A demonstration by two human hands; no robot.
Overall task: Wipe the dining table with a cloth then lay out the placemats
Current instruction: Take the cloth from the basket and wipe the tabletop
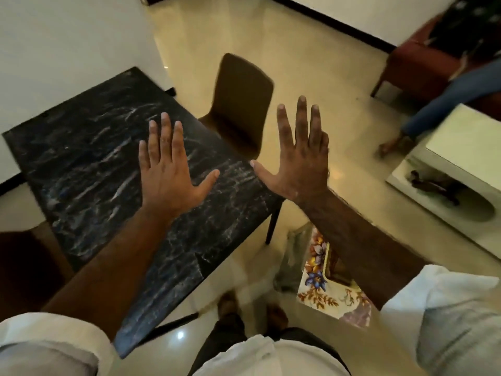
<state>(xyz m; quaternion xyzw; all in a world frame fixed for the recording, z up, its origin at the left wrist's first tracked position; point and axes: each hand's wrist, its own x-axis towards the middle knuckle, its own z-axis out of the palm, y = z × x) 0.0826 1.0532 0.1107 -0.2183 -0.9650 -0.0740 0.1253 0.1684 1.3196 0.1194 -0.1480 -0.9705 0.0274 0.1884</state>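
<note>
My left grip [166, 172] hovers released over the dark bench [81, 158]; my right grip [301, 161], released too, is nearer the floral placemats [317, 291] lying near-right.

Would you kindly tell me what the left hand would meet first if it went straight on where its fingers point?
Probably the white wall beyond the dining table; the left hand seems raised above it, depth unclear.
</note>
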